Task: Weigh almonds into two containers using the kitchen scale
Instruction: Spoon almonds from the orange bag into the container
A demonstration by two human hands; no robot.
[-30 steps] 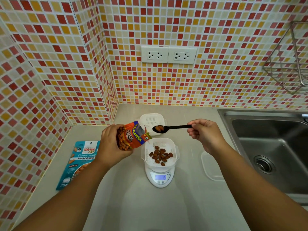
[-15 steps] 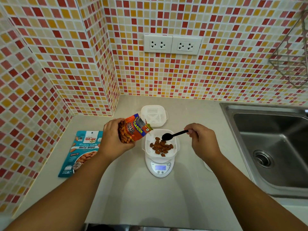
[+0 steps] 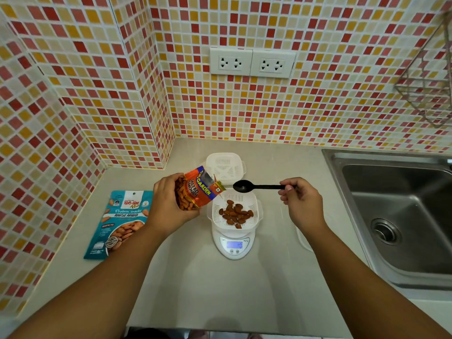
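Observation:
My left hand (image 3: 168,206) grips an open orange almond bag (image 3: 198,189), tilted with its mouth toward the right. My right hand (image 3: 302,204) holds a black spoon (image 3: 256,186) level, its empty bowl just right of the bag's mouth and above the far rim of a white slotted container (image 3: 259,211). That container holds several almonds (image 3: 236,212) and sits on a white kitchen scale (image 3: 234,245) whose lit display shows a number. A second white container (image 3: 225,166) stands empty behind it on the counter.
A teal roasted-almond pouch (image 3: 119,223) lies flat at the left. A clear lid (image 3: 303,238) lies right of the scale, partly behind my right wrist. A steel sink (image 3: 401,216) fills the right side. Tiled walls close the back and left; a wire rack (image 3: 430,77) hangs upper right.
The spoon carried almonds from the bag, dipped into the container on the scale and dropped them, then rose again empty to beside the bag's mouth. The bag stayed in my left hand.

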